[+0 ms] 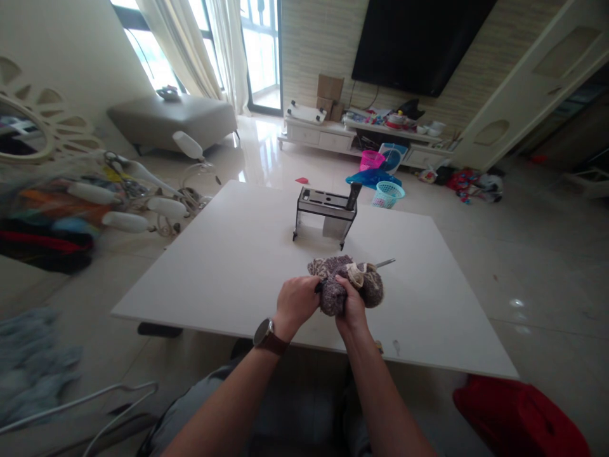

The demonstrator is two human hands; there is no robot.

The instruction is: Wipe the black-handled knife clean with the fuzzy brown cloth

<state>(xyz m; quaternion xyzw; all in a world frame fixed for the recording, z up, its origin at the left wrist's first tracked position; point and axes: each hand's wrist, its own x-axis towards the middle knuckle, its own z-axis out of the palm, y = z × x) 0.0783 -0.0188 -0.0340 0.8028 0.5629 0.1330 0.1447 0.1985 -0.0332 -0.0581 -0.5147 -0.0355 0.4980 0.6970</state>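
Observation:
My left hand (299, 303), with a watch on its wrist, is closed round the black handle of a knife (386, 262). Most of the knife is covered; only its narrow grey metal end sticks out to the right. A brown and beige fluffy cloth (333, 297) is bunched around the middle of it. My right hand (353, 310) grips this cloth from below, thumb on top. Both hands are just above the white table (228, 254). Beyond them stands a slotted knife rack (323, 204) with a dark-handled item (353, 195) upright at its right end.
Left of the table is a chandelier-like lamp (166, 206) with white shades. Turquoise (387, 195) and pink (371, 160) baskets sit on the floor behind it. A red object (518, 412) lies at the lower right. A TV cabinet (323, 136) lines the wall.

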